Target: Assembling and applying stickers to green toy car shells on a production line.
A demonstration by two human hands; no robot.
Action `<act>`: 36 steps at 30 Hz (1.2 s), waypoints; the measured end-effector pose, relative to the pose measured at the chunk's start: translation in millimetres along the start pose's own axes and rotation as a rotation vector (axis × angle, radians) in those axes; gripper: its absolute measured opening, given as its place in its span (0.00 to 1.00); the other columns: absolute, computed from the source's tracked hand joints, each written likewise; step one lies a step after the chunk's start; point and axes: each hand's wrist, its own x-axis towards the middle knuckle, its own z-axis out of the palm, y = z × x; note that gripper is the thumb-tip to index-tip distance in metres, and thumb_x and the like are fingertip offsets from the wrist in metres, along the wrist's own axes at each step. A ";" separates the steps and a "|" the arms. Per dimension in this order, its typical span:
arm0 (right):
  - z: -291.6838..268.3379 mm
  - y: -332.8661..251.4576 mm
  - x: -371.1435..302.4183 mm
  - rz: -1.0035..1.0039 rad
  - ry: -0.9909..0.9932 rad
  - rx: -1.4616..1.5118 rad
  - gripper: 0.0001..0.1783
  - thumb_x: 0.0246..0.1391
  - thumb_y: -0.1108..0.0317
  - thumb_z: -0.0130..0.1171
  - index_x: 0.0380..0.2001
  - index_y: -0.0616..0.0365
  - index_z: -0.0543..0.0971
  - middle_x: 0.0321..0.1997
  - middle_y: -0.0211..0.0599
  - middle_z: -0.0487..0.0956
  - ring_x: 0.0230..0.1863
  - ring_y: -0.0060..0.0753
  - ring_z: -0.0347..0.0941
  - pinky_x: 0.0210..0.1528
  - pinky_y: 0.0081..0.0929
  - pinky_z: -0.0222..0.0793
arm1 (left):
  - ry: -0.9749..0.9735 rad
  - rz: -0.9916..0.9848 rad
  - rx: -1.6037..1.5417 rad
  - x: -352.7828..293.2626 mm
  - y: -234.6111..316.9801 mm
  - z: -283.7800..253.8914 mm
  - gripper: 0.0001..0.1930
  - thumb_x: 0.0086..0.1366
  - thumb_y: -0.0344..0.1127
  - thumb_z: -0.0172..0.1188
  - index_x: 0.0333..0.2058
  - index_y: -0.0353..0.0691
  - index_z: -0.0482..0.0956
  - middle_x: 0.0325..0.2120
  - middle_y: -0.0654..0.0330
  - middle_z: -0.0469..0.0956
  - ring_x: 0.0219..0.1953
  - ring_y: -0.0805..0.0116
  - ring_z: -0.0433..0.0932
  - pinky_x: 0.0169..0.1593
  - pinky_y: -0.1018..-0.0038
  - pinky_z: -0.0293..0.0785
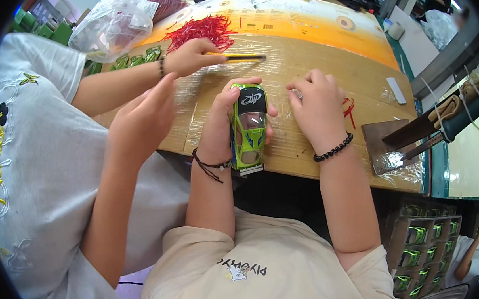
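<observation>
To your left, a co-worker in a white shirt [36,167] reaches across the table [311,58]; one of their hands [140,124] hangs just beside your left hand, the other [188,57] holds a pencil-like tool [240,58] beyond it, near a heap of red ties [200,30]. Your left hand [223,125] is wrapped around a green toy car [249,127], fingers curled over its roof and thumb on the far side, so the car sits inside your grip, tail pointing toward you over the table edge. Just right of the car, your right hand [318,105] rests knuckles up on the cardboard, fingers pinched narrowly on something small [297,93]; what it is cannot be told. Farther right lies a metal plate [384,148].
</observation>
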 end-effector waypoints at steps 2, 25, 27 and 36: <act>2.0 -0.3 0.2 -0.009 -0.018 -0.044 0.04 0.51 0.65 0.64 0.29 0.48 0.85 0.37 0.31 0.75 0.45 0.38 0.69 0.47 0.41 0.64 | 0.003 -0.005 0.009 -0.4 0.8 1.0 0.25 0.70 0.51 0.44 0.57 0.40 0.65 0.33 0.46 0.80 0.24 0.58 0.82 0.29 0.68 0.81; 7.6 -2.8 3.6 -0.092 0.057 -0.081 0.06 0.53 0.63 0.61 0.30 0.52 0.80 0.35 0.30 0.77 0.43 0.38 0.72 0.47 0.40 0.64 | 0.018 -0.001 0.008 -0.1 -2.6 -1.2 0.25 0.71 0.52 0.46 0.57 0.40 0.66 0.33 0.47 0.80 0.25 0.60 0.82 0.29 0.69 0.81; 8.3 -1.3 3.9 -0.082 0.060 -0.068 0.05 0.54 0.64 0.61 0.30 0.52 0.79 0.34 0.31 0.78 0.42 0.38 0.72 0.46 0.40 0.64 | 0.024 -0.010 0.027 -0.1 -2.5 -1.4 0.26 0.70 0.52 0.46 0.58 0.39 0.66 0.33 0.48 0.80 0.25 0.60 0.82 0.30 0.68 0.81; 10.5 3.1 6.1 -0.064 0.118 0.006 0.03 0.53 0.69 0.60 0.30 0.54 0.80 0.33 0.35 0.80 0.40 0.41 0.74 0.43 0.40 0.66 | 0.021 -0.015 0.020 0.6 -3.1 -1.5 0.26 0.70 0.52 0.47 0.58 0.39 0.66 0.33 0.47 0.80 0.25 0.60 0.82 0.30 0.69 0.81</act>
